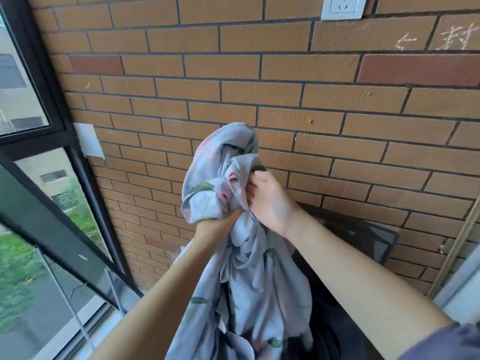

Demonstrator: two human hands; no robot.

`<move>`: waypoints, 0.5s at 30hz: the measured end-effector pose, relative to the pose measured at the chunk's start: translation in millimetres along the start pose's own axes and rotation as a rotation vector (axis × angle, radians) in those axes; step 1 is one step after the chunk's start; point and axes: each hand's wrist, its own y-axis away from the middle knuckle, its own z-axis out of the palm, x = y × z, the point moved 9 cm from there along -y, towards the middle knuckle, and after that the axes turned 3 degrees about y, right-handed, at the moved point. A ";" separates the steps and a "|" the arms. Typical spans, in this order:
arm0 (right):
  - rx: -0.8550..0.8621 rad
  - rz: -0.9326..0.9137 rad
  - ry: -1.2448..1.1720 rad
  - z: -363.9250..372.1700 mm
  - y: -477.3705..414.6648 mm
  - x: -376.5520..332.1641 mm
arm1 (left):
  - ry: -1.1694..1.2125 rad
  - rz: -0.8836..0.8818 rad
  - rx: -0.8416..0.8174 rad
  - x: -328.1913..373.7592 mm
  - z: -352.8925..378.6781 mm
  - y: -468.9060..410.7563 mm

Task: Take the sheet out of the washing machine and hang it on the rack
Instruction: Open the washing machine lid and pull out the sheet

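I see sheet bunched, raised before brick wall. Left hand clenched round fold; right hand gripping bunch beside it. Tail hangs toward washing machine below wall.

Brick wall with a white socket — black-framed window at left.

White chalk scrawl stands on the brick wall at the far upper right: an arrow-like stroke beside one Chinese-looking character, too faint to read for certain.
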 end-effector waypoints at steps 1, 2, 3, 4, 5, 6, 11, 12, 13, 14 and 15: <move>-0.017 0.024 0.043 0.0 2.1 1.6 | -0.003 0.041 0.025 2.3 -1.2 -2.2; -0.029 0.034 0.116 -1.9 4.5 4.1 | -0.013 0.066 0.048 6.0 -1.9 -1.4; -0.019 0.011 0.205 -6.3 6.7 5.3 | -0.015 0.083 0.077 7.7 -4.2 -1.7; 0.013 -0.047 0.340 -14.9 10.9 3.4 | 0.004 0.077 0.106 8.5 -6.9 -2.5; 0.095 -0.117 0.502 -32.5 15.6 1.7 | 0.039 0.062 0.138 6.7 -12.5 -5.7; 0.178 -0.172 0.661 -51.1 22.2 1.6 | 0.061 0.035 0.176 6.4 -18.4 -7.2; 0.098 0.111 0.862 -110.2 52.3 84.3 | 0.317 -0.069 0.271 18.6 -47.0 -24.6; 0.066 0.149 0.897 -114.8 55.8 102.4 | 0.348 -0.076 0.270 27.5 -48.7 -26.1; 0.049 0.189 0.931 -117.1 60.6 118.1 | 0.353 -0.074 0.265 35.1 -51.5 -30.1; 0.092 0.252 1.004 -126.1 64.1 130.7 | 0.349 -0.069 0.276 44.4 -54.5 -29.2; 0.197 0.299 1.075 -141.4 64.4 137.8 | 0.357 -0.055 0.296 52.5 -60.2 -29.3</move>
